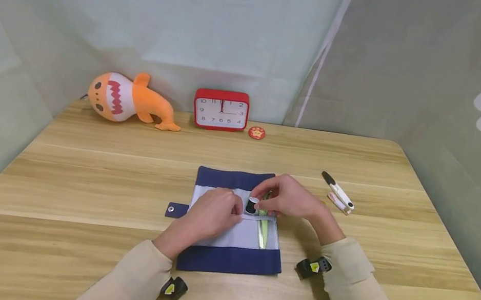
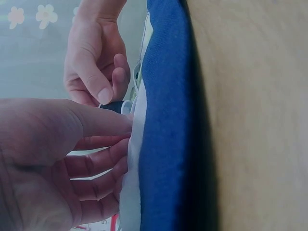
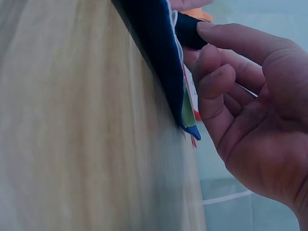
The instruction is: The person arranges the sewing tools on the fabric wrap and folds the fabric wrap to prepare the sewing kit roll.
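Observation:
A navy sewing roll [image 1: 228, 260] with a pale lining lies unfolded on the wooden table. My right hand [image 1: 291, 197] pinches a spool of black thread [image 1: 252, 205] between thumb and fingers, just over the lining. In the right wrist view the spool [image 3: 189, 32] juts from the fingertips toward the roll. Across the lining runs a white elastic band [image 1: 258, 218]. At its left end, my left hand [image 1: 216, 211] pinches the band, thumb against fingers, close beside the spool. A slim light green tool [image 1: 263, 231] is tucked under the band.
White thread snips with a black tip [image 1: 340, 193] lie right of the roll, by a small pink item [image 1: 338, 204]. Along the back stand an orange plush shark [image 1: 154, 104], a red clock [image 1: 221, 111] and a round red badge [image 1: 256, 132]. The roll's snap strap [image 1: 176, 210] points left.

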Demonstrator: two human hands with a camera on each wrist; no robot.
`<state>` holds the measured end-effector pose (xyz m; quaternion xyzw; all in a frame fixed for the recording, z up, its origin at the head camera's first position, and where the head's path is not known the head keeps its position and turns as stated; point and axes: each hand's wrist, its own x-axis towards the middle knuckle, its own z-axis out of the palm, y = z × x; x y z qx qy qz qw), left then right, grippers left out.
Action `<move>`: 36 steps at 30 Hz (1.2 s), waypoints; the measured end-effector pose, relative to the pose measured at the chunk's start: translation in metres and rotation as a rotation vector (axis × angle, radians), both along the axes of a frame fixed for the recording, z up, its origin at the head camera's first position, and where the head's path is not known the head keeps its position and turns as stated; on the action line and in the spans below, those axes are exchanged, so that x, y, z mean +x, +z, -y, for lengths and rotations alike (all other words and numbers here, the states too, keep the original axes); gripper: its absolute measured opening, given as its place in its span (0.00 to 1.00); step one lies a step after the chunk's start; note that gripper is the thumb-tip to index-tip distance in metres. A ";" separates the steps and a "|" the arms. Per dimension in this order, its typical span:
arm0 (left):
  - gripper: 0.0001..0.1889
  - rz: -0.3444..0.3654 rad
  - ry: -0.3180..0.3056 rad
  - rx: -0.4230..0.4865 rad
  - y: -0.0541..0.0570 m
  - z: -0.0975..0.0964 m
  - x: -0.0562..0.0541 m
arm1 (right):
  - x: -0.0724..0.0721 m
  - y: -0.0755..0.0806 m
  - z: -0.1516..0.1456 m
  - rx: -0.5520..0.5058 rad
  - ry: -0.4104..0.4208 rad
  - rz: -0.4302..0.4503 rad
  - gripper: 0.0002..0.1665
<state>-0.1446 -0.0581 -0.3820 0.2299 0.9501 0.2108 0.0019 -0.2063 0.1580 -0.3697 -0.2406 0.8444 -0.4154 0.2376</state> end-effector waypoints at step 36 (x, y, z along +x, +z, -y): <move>0.04 0.029 -0.004 0.011 0.001 0.000 -0.001 | -0.003 -0.011 0.003 -0.006 -0.038 -0.062 0.06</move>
